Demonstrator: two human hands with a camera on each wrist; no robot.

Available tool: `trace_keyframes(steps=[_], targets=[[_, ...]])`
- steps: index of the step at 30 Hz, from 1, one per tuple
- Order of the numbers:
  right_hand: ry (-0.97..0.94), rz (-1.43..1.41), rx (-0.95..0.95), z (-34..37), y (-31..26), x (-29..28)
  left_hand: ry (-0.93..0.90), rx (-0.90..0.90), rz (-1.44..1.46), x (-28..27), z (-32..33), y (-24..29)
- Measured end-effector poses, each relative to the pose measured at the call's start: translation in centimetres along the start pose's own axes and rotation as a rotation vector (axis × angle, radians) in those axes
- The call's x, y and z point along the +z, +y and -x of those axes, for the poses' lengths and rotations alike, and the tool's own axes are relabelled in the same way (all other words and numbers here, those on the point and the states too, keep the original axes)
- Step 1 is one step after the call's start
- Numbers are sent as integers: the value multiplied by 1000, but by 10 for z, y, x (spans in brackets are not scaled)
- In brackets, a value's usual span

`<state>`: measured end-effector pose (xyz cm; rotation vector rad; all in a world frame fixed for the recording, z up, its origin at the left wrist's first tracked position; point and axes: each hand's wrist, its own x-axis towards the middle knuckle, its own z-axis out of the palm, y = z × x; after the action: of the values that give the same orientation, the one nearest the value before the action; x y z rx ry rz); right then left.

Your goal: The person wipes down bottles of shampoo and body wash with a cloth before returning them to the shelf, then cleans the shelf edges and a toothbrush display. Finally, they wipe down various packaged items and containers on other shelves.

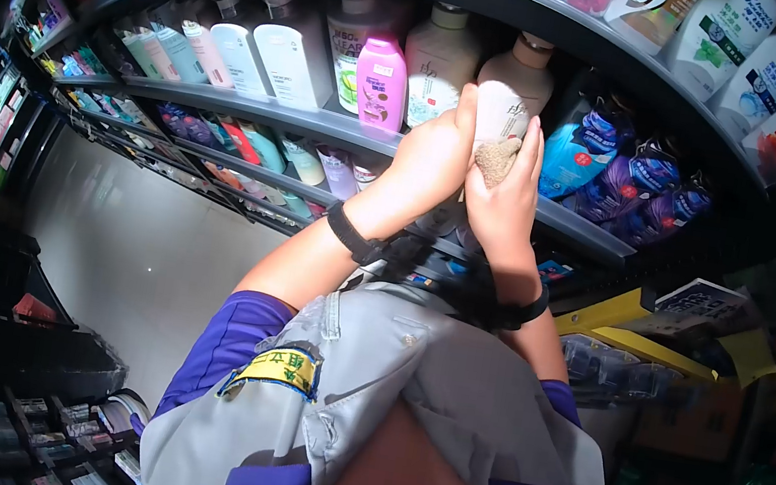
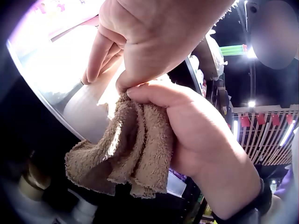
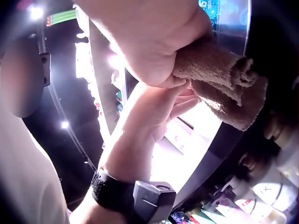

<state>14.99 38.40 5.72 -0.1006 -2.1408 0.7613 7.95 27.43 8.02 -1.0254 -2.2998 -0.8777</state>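
The cream bottle (image 1: pixel 515 86) sits in front of the person, between both hands at the shelf; its base is hidden, so whether it touches the shelf cannot be told. Fine dark script runs down its smooth, rounded front, too small to read. The left hand (image 1: pixel 433 154) holds the cream bottle's left side in a bent-fingered grip. The right hand (image 1: pixel 504 205), at the bottle's lower right, has its grip closed about a tan cloth (image 1: pixel 495 161), which lies against the bottle's front.

Left of the cream bottle stand a similar pale bottle (image 1: pixel 438 64), a glossy pink bottle (image 1: pixel 380 91) with illegible white lettering, and a pump bottle (image 1: pixel 346 41) reading "CLEAR". Right of it hang soft, shiny pouches (image 1: pixel 583 146), the blue one carrying a red round mark. Above and to its right, white bottles (image 1: pixel 724 42) show Chinese characters and a green panel.

The left wrist view alone shows the cloth's loose folds hanging below the cream bottle, nubbly and thick, and a slatted ceiling (image 2: pixel 264 135) with red flags (image 2: pixel 275 120). The right wrist view reveals a boxy grey device (image 3: pixel 154 200) on the left wrist's black band. Only the head view shows the yellow sleeve patch (image 1: pixel 284 368), with dark Chinese characters, well below the bottle.
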Motion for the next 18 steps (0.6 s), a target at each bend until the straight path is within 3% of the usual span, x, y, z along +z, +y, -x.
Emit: trace_keyframes(steps=[4, 6, 11, 18], targets=[[-15, -39, 37, 4, 1, 0, 31, 44, -30, 6, 3, -5], [-29, -42, 47, 6, 2, -1, -35, -37, 6, 8, 2, -7], [-22, -52, 32, 7, 1, 0, -21, -47, 31, 11, 2, -10], [78, -168, -46, 15, -3, 0, 122, 82, 99, 4, 19, -14]])
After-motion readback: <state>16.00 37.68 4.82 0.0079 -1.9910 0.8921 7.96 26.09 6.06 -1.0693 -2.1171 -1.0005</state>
